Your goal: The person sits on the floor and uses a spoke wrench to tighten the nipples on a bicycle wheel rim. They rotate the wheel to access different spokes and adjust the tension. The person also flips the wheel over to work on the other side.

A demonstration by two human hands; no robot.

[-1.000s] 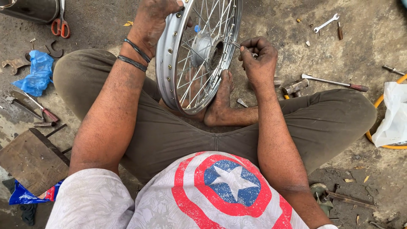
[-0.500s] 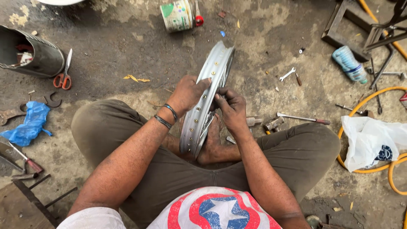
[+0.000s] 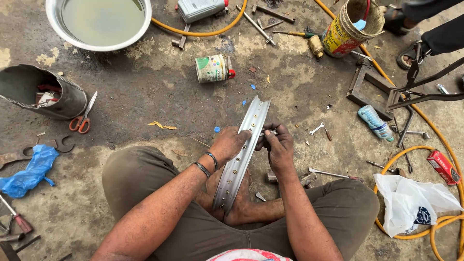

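Note:
I sit cross-legged on a concrete floor with a silver spoked wheel rim (image 3: 251, 121) standing on edge between my knees, its outer channel with spoke holes facing me. My left hand (image 3: 229, 143) grips the rim's left side near the top. My right hand (image 3: 275, 145) presses against the rim's right side, fingers closed on a small dark tool or spoke end that I cannot make out. My bare feet (image 3: 241, 205) rest under the rim's lower end.
Around me lie orange-handled scissors (image 3: 83, 118), a tin can (image 3: 212, 67), a metal basin of liquid (image 3: 99, 21), a bucket (image 3: 350, 26), spanners (image 3: 316, 128), a yellow hose (image 3: 411, 159), a white plastic bag (image 3: 411, 203), a blue bag (image 3: 29, 169). Another person's sandalled feet (image 3: 411, 29) are top right.
The rim has turned from showing its spoked face to standing edge-on. My view has risen, showing more floor. Both hands stay on the rim.

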